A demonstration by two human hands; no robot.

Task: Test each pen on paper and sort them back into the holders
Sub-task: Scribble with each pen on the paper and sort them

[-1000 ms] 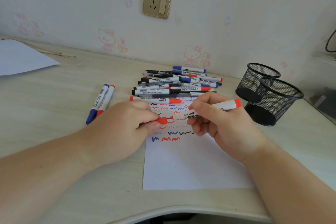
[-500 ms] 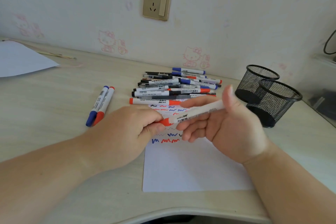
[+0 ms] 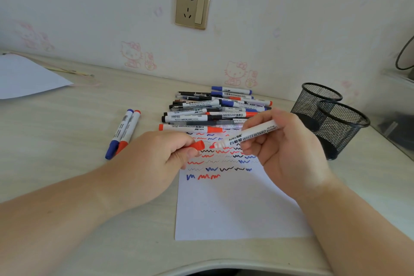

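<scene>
Pulled apart now: left hand (image 3: 156,161) pinches red cap (image 3: 197,145), right hand (image 3: 284,150) grips white marker (image 3: 248,136).

The sheet of paper (image 3: 235,208) is lying on the table (image 3: 67,136) under both hands. The pen pile (image 3: 215,110) is sitting just beyond the right hand (image 3: 284,152), two holders (image 3: 331,119) to its right, two pens (image 3: 123,133) lying beyond the left hand (image 3: 152,163).

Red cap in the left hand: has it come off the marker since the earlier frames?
Yes. The red cap, against the fixed paper, now sits apart to the left of the marker tip; earlier they were joined.
</scene>
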